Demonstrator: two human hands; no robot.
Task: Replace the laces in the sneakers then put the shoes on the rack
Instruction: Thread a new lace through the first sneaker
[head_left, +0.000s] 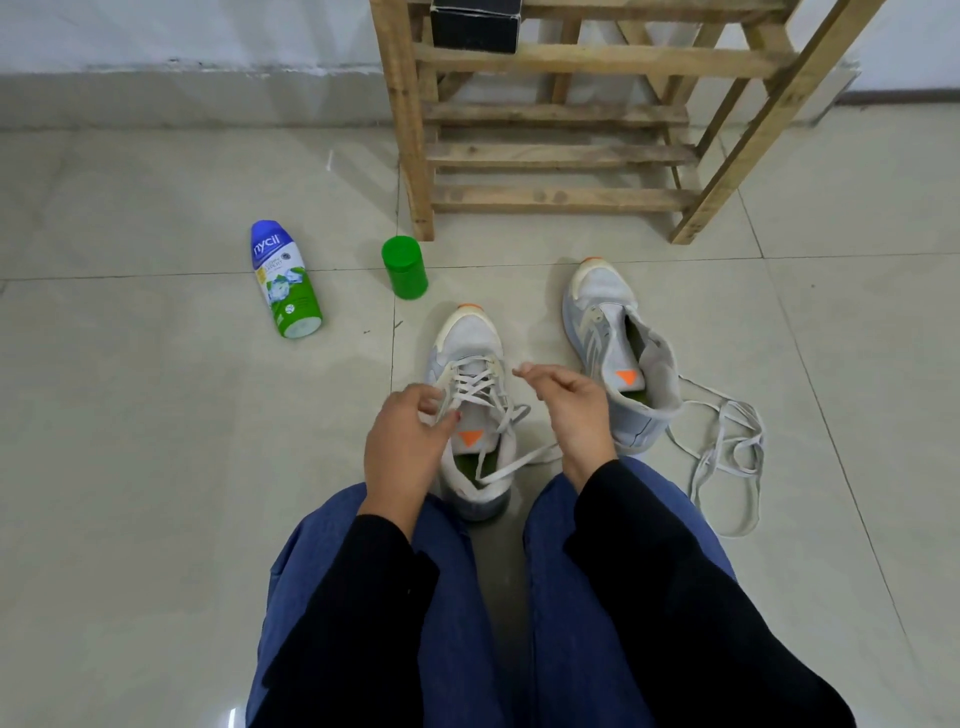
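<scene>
You are threading the near sneaker (467, 343), which stands between your knees. Your left hand (402, 441) pinches its lace (478, 384) at the upper eyelets. Your right hand (571, 410) hovers beside it, fingers half curled; I cannot tell if it holds anything. Next, I think, pull both ends even. The second sneaker (608, 312) waits unlaced, with a loose lace (727, 452) beside it. The rack (556, 197) stands just beyond. The green jar (404, 267) and the bottle (285, 280) lie off to the left, not in your way.

Top edge cuts off rack (561, 197) and black box (475, 31); left hand (405, 441) covers laced sneaker's (470, 338) left eyelets, lace grip unclear; bottle (285, 280) small print unreadable.
</scene>
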